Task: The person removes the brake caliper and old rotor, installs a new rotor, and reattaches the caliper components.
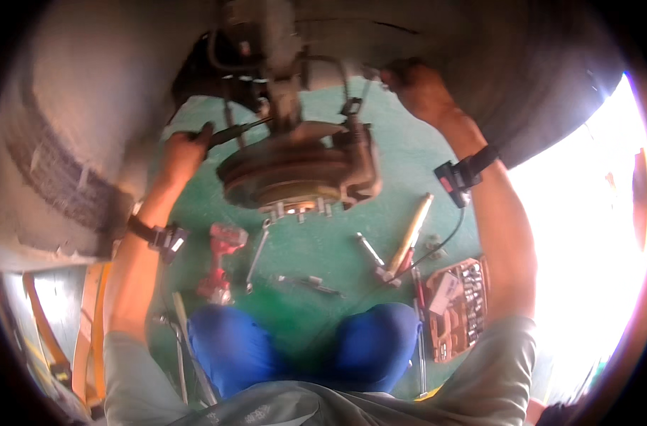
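A rusty brake disc with wheel studs [277, 170] hangs below a suspension strut [281, 42] in the middle of the view, with the caliper [362, 160] on its right side. My left hand [188, 148] grips a dark-handled tool [227, 133], whose thin metal shaft reaches toward the strut's lower end. My right hand [416, 89] is raised to the upper right of the disc, against the dark wheel well. Its fingers are curled beside a small metal piece and a hose near the strut; what they hold is blurred.
Tools lie on the green floor [338, 263]: a red power tool [220, 263], wrenches [258, 254], a hammer [409, 234] and a socket case [458, 305]. The wheel arch [536, 64] curves overhead. Orange straps [89, 319] are at lower left, my blue-clad knees [231, 341] below.
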Tool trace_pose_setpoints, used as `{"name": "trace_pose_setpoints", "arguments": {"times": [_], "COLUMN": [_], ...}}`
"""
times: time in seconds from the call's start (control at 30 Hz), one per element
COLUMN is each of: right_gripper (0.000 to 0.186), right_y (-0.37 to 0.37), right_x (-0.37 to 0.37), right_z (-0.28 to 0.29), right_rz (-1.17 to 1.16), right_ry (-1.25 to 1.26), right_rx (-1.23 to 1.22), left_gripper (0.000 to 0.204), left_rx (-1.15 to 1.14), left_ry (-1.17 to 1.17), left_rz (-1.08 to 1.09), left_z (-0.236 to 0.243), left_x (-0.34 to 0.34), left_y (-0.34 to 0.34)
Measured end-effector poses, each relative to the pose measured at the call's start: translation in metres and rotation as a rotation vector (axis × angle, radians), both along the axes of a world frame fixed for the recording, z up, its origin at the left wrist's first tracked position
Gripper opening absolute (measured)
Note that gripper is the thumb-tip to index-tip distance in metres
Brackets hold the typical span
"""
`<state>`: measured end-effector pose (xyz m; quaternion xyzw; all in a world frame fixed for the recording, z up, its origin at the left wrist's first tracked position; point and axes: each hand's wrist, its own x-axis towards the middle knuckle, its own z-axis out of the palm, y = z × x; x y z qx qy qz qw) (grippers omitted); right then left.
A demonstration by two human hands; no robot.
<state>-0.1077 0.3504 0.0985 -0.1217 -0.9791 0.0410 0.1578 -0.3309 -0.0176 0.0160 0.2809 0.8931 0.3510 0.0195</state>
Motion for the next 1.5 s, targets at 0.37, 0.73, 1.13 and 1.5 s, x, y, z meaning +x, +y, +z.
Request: {"name": "trace_pose_setpoints", "arguments": {"times": [0.37,0.73,1.13,1.5], "right_gripper": [0.036,0.026,0.041,0.029], "right_y": [-0.133,-0.225,-0.235,-0.265], "right_x": [0.037,0.065,0.072,0.064], "right_z": [-0.004,-0.093,-0.199,-0.16], "right_rz": [0.007,0.12,0.143,0.217], "right_ry": [0.51,0.114,-0.266,-0.1], "right_rx": [-1.449,-1.692,-0.912,-0.966], "left_gripper": [0.048,0.047,0.04,0.024], "left_rx": [0.49,0.252,-0.879,0.01], "left_ry": [-0.693,-0.868,-0.535,-0.493], "left_rz": [-0.123,0.183,-0.225,-0.408], "left_z": [-0.056,-0.164,-0.21,-0.126], "left_x": [-0.043,0.031,0.157,0.136], "left_y": [-0.022,-0.188,-0.123,-0.11]}}
